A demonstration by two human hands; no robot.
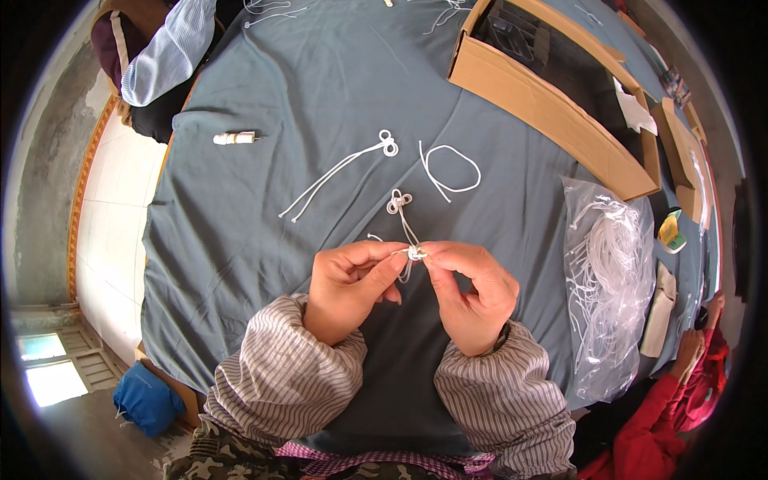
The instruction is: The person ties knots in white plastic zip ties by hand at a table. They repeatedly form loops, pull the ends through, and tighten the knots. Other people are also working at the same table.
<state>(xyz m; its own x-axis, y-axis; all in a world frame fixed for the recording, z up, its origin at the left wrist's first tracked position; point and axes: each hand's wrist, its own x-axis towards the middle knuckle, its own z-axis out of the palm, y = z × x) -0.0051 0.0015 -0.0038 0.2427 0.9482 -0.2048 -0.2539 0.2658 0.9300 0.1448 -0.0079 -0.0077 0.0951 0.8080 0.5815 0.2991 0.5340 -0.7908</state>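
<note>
Between my fingertips is a small white cord knot (413, 253) with loops hanging below it. My left hand (357, 282) pinches its left side and my right hand (474, 288) its right side. Just beyond lies a looped decorative knot (398, 203); its two cord tails run down to my fingers, where I cannot tell how they join. Farther off on the grey-blue cloth (252, 210) rests another looped knot (389, 144) with two long tails. To its right a loose piece of white cord (480, 171) lies curled.
A cardboard box (552, 120) stands at the upper right. Below it lies a clear plastic bag of white cords (612, 288). A white cylindrical object (235, 138) is at the left. People sit nearby: one striped sleeve (174, 54), one red sleeve (651, 426).
</note>
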